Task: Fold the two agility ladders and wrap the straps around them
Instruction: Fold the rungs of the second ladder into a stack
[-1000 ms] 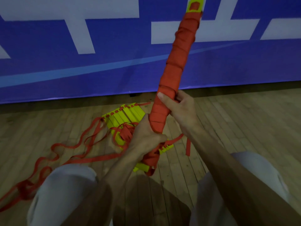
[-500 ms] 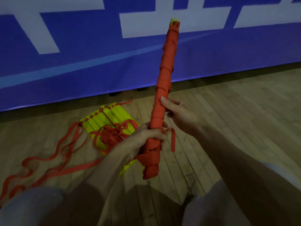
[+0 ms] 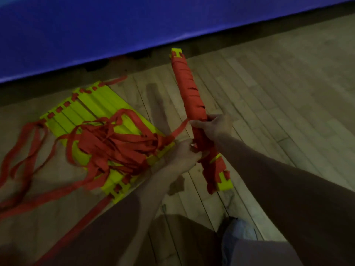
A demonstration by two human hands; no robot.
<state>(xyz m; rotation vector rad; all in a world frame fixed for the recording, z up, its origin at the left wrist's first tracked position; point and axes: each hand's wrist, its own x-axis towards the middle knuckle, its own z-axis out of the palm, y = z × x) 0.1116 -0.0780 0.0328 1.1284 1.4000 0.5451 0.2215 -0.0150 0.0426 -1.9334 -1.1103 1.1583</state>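
Down from upright, the bundle (image 3: 189, 89) has been tipped toward the floor (image 3: 278, 93) and now sits low in front of the person; whether it touches the boards cannot be told. Its long axis runs from a yellow end near the wall (image 3: 134, 25) back to a yellow end close to the person, slanting slightly right as it comes nearer.

The right hand (image 3: 215, 125) is clenched round the bundle past its middle, on the near side. The left hand (image 3: 182, 154) grips it just below that, fingers curled into the wraps, though blur hides exactly what they pinch. A loose tail (image 3: 178, 129) leads off from beside the right thumb.

Judging by looks, the bundle is light and stiff along its length, since the stacked rungs act as a core. The webbing skin is soft and could slide or loosen, so a hold on the wrapped middle is best.

To the left, the second ladder (image 3: 96, 100) lies flat on the floor, touching neither hand, with straps (image 3: 119, 144) tangled over it, limp and likely to snag.
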